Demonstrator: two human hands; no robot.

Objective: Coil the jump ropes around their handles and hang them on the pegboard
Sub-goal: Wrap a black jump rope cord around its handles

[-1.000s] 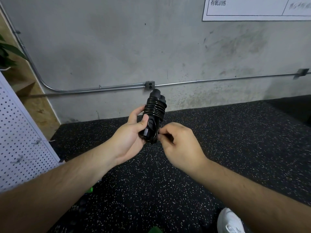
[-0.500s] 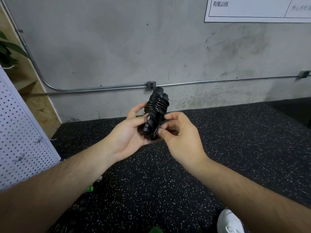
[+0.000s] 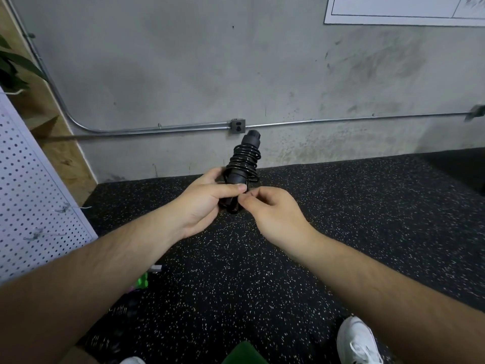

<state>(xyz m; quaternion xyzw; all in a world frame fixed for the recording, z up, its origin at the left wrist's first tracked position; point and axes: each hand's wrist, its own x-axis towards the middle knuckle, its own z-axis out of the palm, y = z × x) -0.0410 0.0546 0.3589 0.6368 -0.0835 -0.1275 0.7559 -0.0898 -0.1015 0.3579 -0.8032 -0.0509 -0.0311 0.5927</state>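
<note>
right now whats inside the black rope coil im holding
A black handle end sticks out above the rope coil. The left hand and right hand cover its lower part, so the rope's loose end is hidden.

Bare concrete corner, grey and scuffed.
A stained concrete wall [image 3: 183,61] fills 12 o'clock, a metal conduit [image 3: 341,122] crossing it through a junction box [image 3: 237,126]; a white poster [image 3: 393,9] sits at 1, wood panelling [image 3: 65,158] and plant leaves [image 3: 15,67] at 10, speckled black rubber floor [image 3: 236,285] towards 6.
</note>
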